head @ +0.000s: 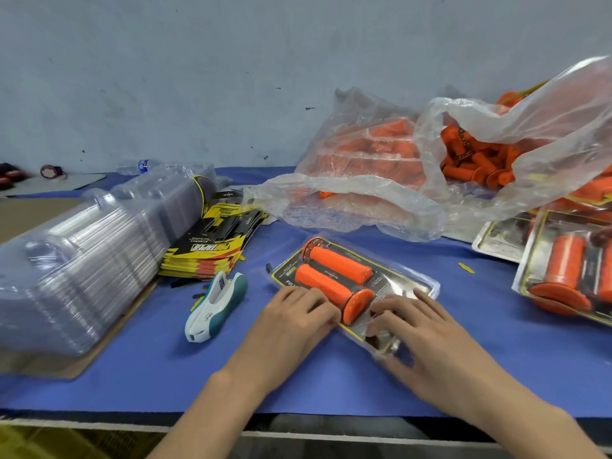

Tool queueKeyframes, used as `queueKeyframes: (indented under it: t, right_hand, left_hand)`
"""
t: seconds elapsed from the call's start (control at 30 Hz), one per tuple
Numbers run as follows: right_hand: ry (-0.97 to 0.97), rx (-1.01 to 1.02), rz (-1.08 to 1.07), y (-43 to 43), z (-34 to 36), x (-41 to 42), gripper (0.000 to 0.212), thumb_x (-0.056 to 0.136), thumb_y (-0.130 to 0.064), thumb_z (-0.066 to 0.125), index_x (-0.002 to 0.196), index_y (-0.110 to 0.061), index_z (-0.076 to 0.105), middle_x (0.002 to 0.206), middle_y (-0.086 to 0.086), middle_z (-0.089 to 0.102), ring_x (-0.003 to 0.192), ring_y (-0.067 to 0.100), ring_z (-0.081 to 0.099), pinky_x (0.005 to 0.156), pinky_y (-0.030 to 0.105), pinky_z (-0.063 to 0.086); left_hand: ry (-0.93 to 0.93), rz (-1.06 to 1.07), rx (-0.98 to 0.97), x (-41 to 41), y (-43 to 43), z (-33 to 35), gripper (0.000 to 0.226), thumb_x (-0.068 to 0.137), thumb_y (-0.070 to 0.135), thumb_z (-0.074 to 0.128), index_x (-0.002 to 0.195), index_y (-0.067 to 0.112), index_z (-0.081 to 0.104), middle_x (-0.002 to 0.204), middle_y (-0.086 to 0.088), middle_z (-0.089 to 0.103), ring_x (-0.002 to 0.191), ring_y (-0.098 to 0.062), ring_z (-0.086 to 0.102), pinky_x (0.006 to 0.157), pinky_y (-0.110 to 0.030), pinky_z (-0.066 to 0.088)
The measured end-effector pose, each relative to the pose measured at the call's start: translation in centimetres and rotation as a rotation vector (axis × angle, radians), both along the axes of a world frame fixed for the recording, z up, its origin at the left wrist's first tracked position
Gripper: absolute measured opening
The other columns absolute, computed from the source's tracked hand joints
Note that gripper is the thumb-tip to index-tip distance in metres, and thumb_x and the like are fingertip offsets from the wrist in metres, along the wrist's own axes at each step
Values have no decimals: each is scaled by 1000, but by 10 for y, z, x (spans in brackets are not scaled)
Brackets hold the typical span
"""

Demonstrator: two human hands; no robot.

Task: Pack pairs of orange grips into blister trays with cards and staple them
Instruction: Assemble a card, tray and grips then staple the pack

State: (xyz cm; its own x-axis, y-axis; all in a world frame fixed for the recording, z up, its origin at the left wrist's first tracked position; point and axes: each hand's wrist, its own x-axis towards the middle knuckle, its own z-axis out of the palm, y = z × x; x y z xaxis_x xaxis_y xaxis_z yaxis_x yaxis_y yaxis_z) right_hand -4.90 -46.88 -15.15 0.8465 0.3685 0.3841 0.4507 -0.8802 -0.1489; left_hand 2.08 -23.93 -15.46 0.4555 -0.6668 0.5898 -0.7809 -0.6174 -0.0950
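As fingers [308,301] press blister tray [420,286], stapler [215,306] left, bagged grips [364,154] behind.

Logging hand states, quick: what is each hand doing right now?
Left hand: open, fingers pressing on the blister pack.
Right hand: open, fingers pressing on the same pack.

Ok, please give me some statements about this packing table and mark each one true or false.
1. The left hand and the right hand both rest on the blister tray. True.
2. The stapler is in the left hand. False: it lies on the blue mat, left of the tray, with no hand on it.
3. The tray holds two orange grips. True.
4. The stack of printed cards lies right of the tray. False: it lies to the left, beside the stack of empty blister trays.
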Motion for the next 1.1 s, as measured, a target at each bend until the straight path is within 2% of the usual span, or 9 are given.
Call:
queueKeyframes:
  t: [0.07,0.2,0.37,0.5,0.63,0.73,0.83,0.97,1.1]
  right_hand:
    - [-81,-29,-55,12,-3,-2,20,84,-42,67,102,-35,62,106,-13,59,99,13,59,103,39,38]
    - [-230,-33,-139,16,-2,1,18,92,-31,49,88,-27,67,85,-8,60,75,21,60,87,35,44]
    - [-180,11,-239,-13,2,3,16,81,-10,75,81,-24,66,82,-7,61,76,24,62,89,31,37]
    - [-117,28,-307,-37,2,7,19,81,-5,73,83,-22,65,82,-6,60,78,25,62,103,40,40]
    - [-217,-41,-329,-29,-4,10,20,79,-9,75,91,-22,66,85,-3,59,79,28,59,90,37,39]
    - [-327,-68,-227,-4,-6,14,13,86,-24,68,98,-26,68,90,-3,61,80,27,60,78,38,39]
    - [-320,-88,-98,18,-12,19,14,80,-17,75,90,-25,68,85,-3,59,74,26,58,68,38,46]
    - [-233,34,-64,20,-9,16,14,80,-14,78,84,-23,68,84,-5,60,73,24,59,60,36,49]
    - [-135,114,3,14,-8,14,19,81,-4,75,83,-21,67,88,-8,61,77,21,58,65,35,48]
  left_hand:
    - [-8,-17,11,-5,-7,0,9,94,25,58,91,25,67,87,6,60,79,-17,57,77,-31,47]
    - [-11,-22,9,-13,-18,2,14,97,28,56,91,24,68,85,6,60,78,-18,58,72,-32,46]
    - [62,49,54,-6,4,2,5,91,24,63,90,24,68,87,7,64,78,-18,61,69,-35,49]
    - [110,115,37,-1,21,6,11,84,16,74,90,22,67,88,7,63,75,-17,58,66,-32,46]
    - [49,109,9,-7,14,3,7,86,17,70,89,21,66,87,7,61,74,-17,55,68,-31,46]
    - [-2,98,-19,-11,7,2,9,92,23,57,88,22,66,85,7,60,78,-17,57,74,-32,47]
    - [-17,52,-8,-16,1,-1,16,94,28,53,86,23,66,85,8,61,82,-16,58,76,-30,47]
    - [40,5,-19,-11,12,-2,11,94,34,60,93,25,66,96,9,63,91,-13,60,81,-29,48]
    - [60,15,27,-2,20,-2,25,76,12,79,96,22,69,103,4,65,95,-15,64,82,-30,50]
